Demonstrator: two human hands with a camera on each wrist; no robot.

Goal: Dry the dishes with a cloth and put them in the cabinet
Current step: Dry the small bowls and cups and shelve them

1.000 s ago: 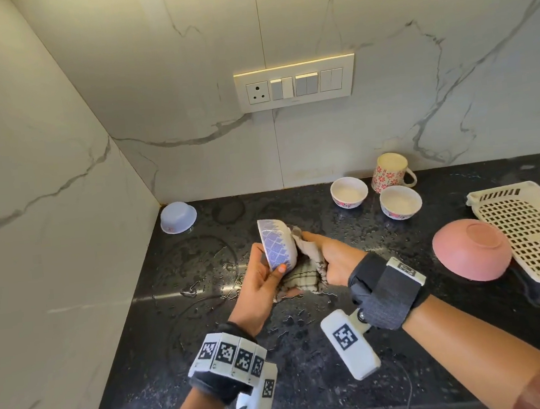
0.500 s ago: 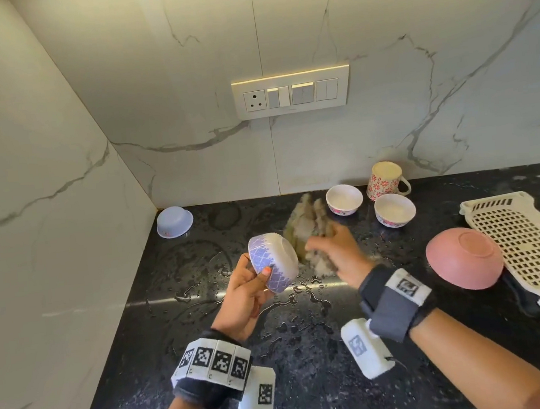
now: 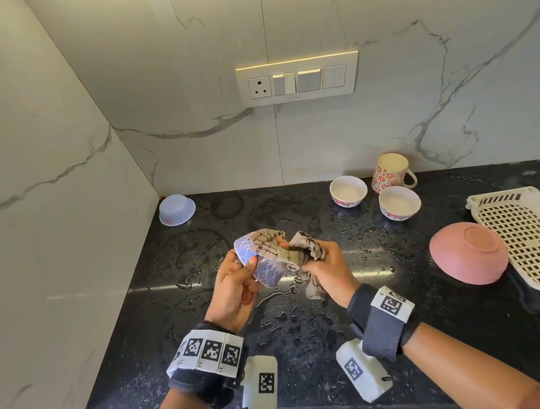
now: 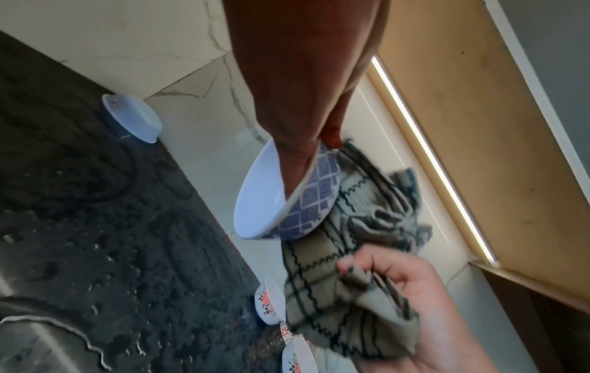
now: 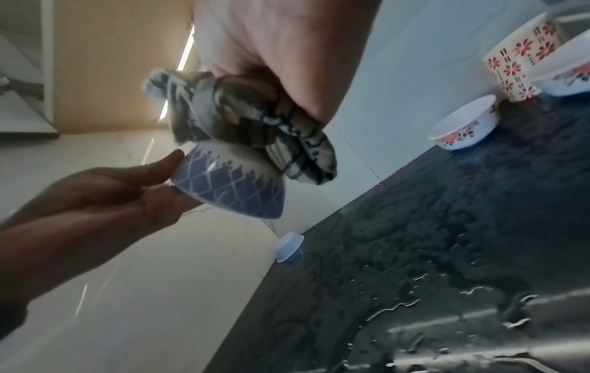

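Now our left hand (image 3: 233, 283) holds the blue-patterned white bowl (image 3: 261, 264) while our right hand (image 3: 325, 266) grips the checked cloth (image 3: 294, 251); other dishes wait.

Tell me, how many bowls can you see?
5: blue patterned bowl in the left hand; lavender bowl upside down in the corner; two floral bowls beside the mug; pink bowl overturned.

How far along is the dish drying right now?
Nothing visibly finished, and no cabinet shows in the head view. In hand: left hand holds the blue patterned bowl while right hand presses the checked cloth against it. Left: lilac bowl, two floral bowls, mug, pink bowl.
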